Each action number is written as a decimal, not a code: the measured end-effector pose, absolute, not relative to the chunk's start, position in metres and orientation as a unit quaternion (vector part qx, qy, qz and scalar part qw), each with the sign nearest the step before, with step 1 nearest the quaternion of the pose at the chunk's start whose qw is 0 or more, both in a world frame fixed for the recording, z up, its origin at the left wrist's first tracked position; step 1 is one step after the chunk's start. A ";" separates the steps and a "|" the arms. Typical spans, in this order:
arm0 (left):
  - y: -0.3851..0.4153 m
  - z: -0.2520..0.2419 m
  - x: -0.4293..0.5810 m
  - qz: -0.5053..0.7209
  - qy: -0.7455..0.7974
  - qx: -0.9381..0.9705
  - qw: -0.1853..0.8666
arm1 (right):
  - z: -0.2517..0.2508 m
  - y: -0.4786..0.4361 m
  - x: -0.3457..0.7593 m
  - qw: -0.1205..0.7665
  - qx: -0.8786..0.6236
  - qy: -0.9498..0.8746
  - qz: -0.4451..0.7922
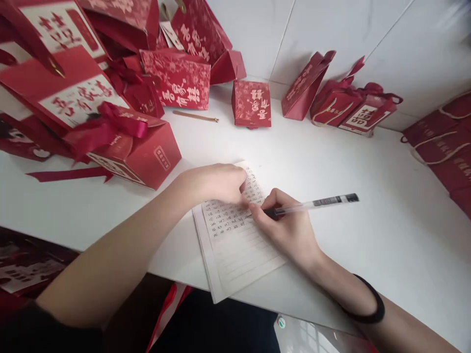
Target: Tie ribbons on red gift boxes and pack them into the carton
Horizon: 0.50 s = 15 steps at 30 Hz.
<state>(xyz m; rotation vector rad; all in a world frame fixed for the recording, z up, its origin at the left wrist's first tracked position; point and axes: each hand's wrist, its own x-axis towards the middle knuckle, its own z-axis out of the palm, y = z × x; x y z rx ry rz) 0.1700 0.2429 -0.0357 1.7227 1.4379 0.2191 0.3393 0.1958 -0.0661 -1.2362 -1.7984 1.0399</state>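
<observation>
A lined sheet of paper (235, 245) with rows of handwriting lies at the front edge of the white table (368, 206). My right hand (287, 228) grips a clear pen (316, 203) with its tip on the paper, near the middle of the written lines. My left hand (217, 184) rests on the upper part of the sheet, fingers curled and pressed down on it. A black band (371, 304) circles my right wrist.
Red gift boxes and bags with ribbons are piled at the far left (110, 98). A small red box (252, 104) and more red bags (346, 103) stand along the tiled wall. Flat red bags (445, 142) lie at the right. A thin gold stick (195, 116) lies behind.
</observation>
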 end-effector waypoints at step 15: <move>0.250 -0.069 0.154 0.222 0.608 0.484 0.589 | -0.069 0.198 0.339 0.329 -0.486 -0.739 0.329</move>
